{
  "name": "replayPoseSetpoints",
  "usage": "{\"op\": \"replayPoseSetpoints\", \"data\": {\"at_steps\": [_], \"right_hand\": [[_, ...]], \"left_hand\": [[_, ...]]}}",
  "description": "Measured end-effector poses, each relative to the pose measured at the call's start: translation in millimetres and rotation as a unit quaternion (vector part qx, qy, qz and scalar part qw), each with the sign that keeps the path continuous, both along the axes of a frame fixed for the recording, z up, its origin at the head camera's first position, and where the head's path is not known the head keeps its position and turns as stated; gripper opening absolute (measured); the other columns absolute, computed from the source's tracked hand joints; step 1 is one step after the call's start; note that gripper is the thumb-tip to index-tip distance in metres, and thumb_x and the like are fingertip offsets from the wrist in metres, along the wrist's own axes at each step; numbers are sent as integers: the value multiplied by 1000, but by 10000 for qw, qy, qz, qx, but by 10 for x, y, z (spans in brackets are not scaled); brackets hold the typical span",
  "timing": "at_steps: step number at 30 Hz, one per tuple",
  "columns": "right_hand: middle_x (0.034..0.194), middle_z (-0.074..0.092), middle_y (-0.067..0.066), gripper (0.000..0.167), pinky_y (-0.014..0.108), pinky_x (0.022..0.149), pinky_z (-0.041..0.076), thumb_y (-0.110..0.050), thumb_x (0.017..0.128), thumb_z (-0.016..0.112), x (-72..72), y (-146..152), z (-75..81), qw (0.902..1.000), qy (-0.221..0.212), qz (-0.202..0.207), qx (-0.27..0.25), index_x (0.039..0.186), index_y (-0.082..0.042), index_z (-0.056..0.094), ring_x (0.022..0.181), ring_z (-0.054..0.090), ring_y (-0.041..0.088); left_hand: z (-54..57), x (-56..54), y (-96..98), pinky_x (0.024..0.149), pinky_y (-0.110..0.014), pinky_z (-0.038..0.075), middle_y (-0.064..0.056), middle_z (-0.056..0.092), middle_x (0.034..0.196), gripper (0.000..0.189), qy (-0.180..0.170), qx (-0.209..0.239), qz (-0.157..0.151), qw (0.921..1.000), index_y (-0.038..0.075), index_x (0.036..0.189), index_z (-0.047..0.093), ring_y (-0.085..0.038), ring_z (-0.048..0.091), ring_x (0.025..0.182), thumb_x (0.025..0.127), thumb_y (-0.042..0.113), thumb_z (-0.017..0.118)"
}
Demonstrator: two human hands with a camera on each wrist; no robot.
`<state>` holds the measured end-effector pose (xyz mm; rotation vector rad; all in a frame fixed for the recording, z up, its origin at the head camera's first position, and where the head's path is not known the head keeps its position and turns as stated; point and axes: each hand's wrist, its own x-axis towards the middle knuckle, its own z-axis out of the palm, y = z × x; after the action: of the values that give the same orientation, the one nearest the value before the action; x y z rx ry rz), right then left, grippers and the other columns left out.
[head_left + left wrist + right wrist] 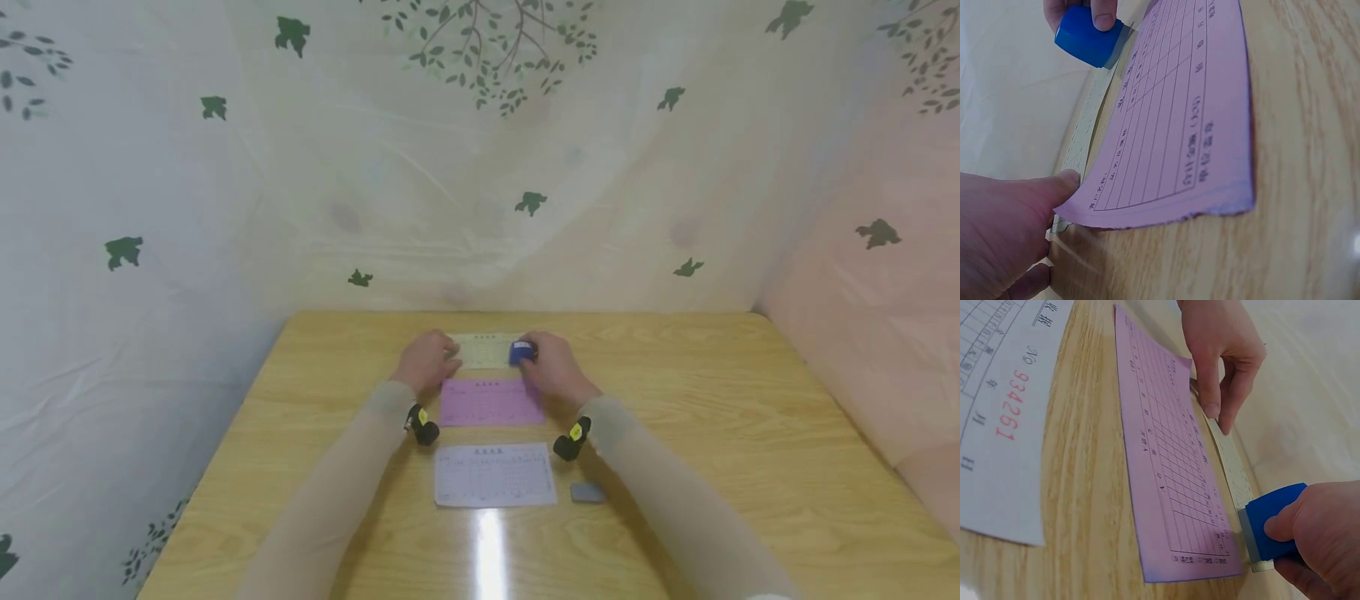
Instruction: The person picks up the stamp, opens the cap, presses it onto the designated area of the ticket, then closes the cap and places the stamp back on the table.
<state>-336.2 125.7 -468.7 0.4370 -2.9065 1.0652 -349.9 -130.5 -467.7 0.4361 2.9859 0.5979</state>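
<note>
My right hand (pixel 557 367) grips a blue stamp (pixel 1275 520) with a grey base between thumb and fingers. The stamp's base stands on the right end of a pale yellow receipt slip (pixel 483 351), the farthest of three printed sheets. At that slip's left end, my left hand (pixel 426 362) rests with its thumb and fingertips extended down on the paper. A pink receipt slip (pixel 491 402) lies just nearer than the yellow one, its left end curling up in the left wrist view. Whatever mark lies under the stamp is hidden.
A white receipt slip (pixel 495 477) lies nearest me, with a red number in the right wrist view. Beside its right edge is a small grey block (pixel 587 493), perhaps a cap. Patterned cloth (pixel 450 167) hangs behind and beside the wooden table (pixel 712 433).
</note>
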Motion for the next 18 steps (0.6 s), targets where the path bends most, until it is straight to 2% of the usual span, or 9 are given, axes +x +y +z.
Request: {"op": "replayPoseSetpoints", "data": {"at_steps": [9,18], "right_hand": [[124,74,17,30,51,113,56,-4,98,67,-23,27,25,9995,-295,111,35,128,-1,67,122,70,36],[128,72,20,37,50,108,59,-4,97,68,-48,40,59,9984,-487,234,146,134,1,64,121,70,36]], "left_hand": [[-3,15,-3,122,-50,48,-15,68,144,40,14,-36,19,10000,8,135,70,-34,61,139,101,28,73],[-11,12,0,123,-50,47,-14,68,145,39,-54,85,103,9999,8,135,70,-33,60,140,101,28,72]]}}
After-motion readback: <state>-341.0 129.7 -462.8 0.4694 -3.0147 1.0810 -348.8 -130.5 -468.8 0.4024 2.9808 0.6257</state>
